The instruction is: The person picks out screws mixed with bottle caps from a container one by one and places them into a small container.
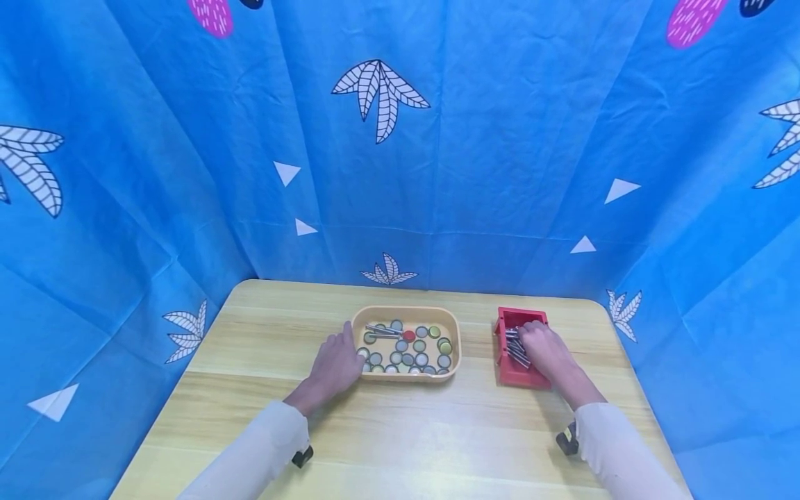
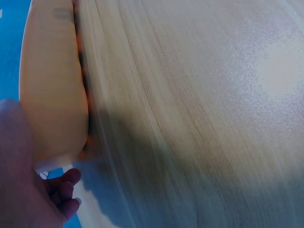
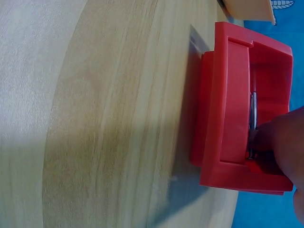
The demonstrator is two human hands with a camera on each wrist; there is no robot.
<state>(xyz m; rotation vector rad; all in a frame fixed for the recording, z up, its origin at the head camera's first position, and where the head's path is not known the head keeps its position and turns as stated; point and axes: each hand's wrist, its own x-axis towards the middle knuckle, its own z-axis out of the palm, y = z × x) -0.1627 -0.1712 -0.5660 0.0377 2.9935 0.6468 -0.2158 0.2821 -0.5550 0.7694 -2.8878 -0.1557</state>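
Note:
My left hand [image 1: 335, 362] holds the left end of a pale orange tray [image 1: 406, 308]; in the left wrist view the thumb lies over the rim and the other fingers curl beside its outer end. Inside the tray are several round bottle caps [image 1: 419, 345], mostly silver and greenish, one red cap [image 1: 409, 335], and a few slim metal rods [image 1: 382, 330]. My right hand [image 1: 548, 349] reaches down into a red bin [image 1: 523, 377] of similar silver rods [image 1: 517, 353]. Its fingertips are among the rods, mostly hidden; I cannot tell whether they pinch one.
Tray and bin stand apart on a light wood table [image 1: 425, 423], the bin to the right. A blue patterned cloth [image 1: 494, 173] hangs behind the table and along both sides. Black wrist devices [image 1: 567, 439] sit below both cuffs.

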